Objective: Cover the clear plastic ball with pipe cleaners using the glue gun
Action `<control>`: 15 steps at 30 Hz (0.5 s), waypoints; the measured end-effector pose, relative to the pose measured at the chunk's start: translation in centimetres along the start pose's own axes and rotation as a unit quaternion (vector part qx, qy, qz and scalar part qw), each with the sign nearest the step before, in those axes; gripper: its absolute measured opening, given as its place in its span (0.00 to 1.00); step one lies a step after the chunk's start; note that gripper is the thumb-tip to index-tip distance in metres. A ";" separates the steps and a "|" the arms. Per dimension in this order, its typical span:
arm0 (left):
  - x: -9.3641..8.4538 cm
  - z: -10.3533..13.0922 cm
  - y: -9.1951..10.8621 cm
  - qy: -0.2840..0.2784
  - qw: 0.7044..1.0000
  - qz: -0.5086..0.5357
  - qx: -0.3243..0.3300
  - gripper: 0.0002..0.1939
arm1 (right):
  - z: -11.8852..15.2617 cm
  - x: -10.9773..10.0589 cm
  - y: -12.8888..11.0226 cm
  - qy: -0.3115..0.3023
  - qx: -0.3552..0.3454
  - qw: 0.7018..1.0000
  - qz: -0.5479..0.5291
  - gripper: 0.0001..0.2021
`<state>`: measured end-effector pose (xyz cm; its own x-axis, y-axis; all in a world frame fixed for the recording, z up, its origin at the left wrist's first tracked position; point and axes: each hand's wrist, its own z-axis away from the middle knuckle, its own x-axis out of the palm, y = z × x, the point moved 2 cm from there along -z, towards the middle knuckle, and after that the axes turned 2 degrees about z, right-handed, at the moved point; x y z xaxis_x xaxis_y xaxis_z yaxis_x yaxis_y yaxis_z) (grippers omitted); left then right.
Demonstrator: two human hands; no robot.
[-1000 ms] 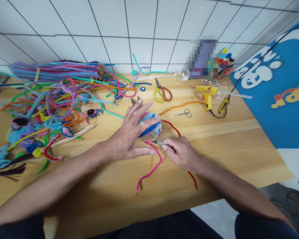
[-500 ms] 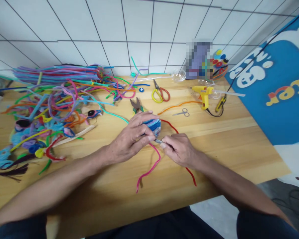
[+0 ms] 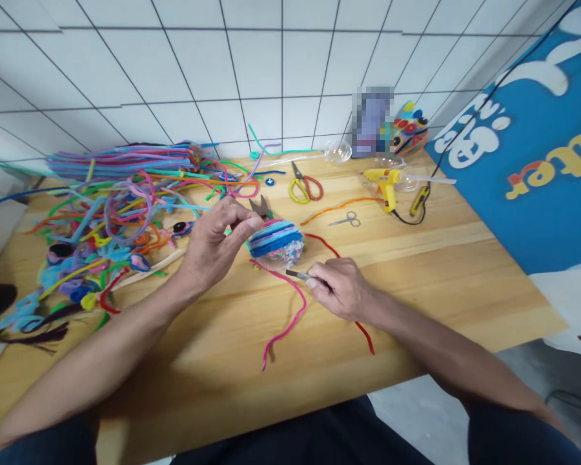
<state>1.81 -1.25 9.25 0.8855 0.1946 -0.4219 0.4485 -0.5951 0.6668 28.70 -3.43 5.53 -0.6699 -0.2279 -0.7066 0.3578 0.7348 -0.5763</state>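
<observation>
A clear ball (image 3: 277,242) wrapped in rows of blue and pink pipe cleaner rests on the table, with speckled, multicoloured filling showing at its lower side. At its upper left, my left hand (image 3: 217,239) is closed in a pinch; anything between the fingertips is too small to make out. My right hand (image 3: 341,287) grips a slim grey tool (image 3: 297,275) with a dark tip, pointing left just below the ball. In front of the ball trails a pink pipe cleaner (image 3: 303,303). A red pipe cleaner (image 3: 326,244) runs behind and under my right hand.
Loose pipe cleaners (image 3: 101,239) heap up at left, below a bundle (image 3: 126,161). Beyond the ball lie pliers (image 3: 260,206), red-and-yellow scissors (image 3: 306,187) and small scissors (image 3: 348,219). A yellow glue gun (image 3: 386,184) with a cord, and an orange pipe cleaner (image 3: 339,205), are at right.
My left hand has come off the ball, moving left and up, so the striped ball is now exposed. The tool in my right hand shows more of its tip. The view has shifted slightly.
</observation>
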 end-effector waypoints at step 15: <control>3.1 -11.2 4.1 -0.061 0.992 0.042 -0.103 0.11 | 0.7 2.2 0.4 0.067 -0.134 0.986 0.076 0.08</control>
<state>7.73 5.66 17.58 0.9052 0.0468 -0.4224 0.3999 -0.4301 0.8094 27.83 -4.11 3.47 -0.7084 -0.0283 -0.7052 0.2879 0.9007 -0.3254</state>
